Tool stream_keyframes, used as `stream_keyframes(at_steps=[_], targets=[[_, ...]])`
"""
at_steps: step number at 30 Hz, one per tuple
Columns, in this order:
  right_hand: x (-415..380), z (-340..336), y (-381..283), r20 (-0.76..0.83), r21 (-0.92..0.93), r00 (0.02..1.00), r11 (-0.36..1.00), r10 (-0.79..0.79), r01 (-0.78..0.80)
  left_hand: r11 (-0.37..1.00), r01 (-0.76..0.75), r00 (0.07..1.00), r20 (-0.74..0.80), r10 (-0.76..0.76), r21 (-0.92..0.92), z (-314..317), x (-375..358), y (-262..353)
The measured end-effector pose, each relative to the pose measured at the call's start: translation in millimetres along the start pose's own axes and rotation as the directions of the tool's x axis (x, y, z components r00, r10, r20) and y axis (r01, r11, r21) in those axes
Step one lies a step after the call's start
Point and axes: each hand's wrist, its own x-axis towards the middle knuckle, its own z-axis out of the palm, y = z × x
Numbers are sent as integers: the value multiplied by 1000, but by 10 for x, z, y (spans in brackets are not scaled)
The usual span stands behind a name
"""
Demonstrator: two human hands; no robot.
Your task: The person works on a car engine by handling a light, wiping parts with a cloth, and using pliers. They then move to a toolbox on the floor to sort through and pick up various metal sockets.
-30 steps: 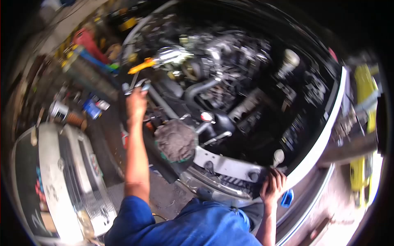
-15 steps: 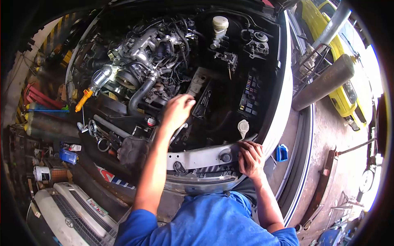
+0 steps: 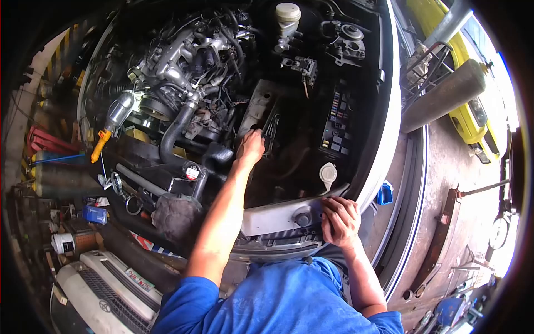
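Note:
I lean over an open engine bay. My left hand (image 3: 250, 147) reaches deep into the bay, fingers curled down at the edge of a dark tray (image 3: 261, 106) where slim tools (image 3: 272, 127) lie; whether it holds one is hidden. My right hand (image 3: 339, 220) grips the edge of the white front crossmember (image 3: 267, 220), fingers bent over it, just below a white filler cap (image 3: 328, 173). The engine (image 3: 178, 61) with its black hose (image 3: 175, 131) lies left of my left hand.
A lit work lamp with an orange handle (image 3: 111, 119) hangs at the bay's left. Wrenches (image 3: 119, 183) and a grey rag (image 3: 175, 214) lie on the left edge. An open fuse box (image 3: 336, 119) sits right. A detached grille (image 3: 105, 289) and a yellow car (image 3: 473, 111) flank me.
My left hand left the wrenches at the bay's left edge, swung across to the middle, and has dropped lower onto the dark tray. The right hand stayed on the crossmember.

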Motion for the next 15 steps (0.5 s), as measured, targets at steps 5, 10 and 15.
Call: stream_keyframes(at_steps=[5,10,15], targets=[[3,0,7,9,-7,1000,1000,-1,1,1000,14,999,-43,-15,-20,-111,-18,104],[-20,16,9,12,-6,1000,1000,-4,4,997,45,977,-205,-57,-63,-516,-218,398],[-34,32,-17,5,-6,1000,1000,-13,13,984,19,955,-289,-70,-175,-1125,-754,624]])
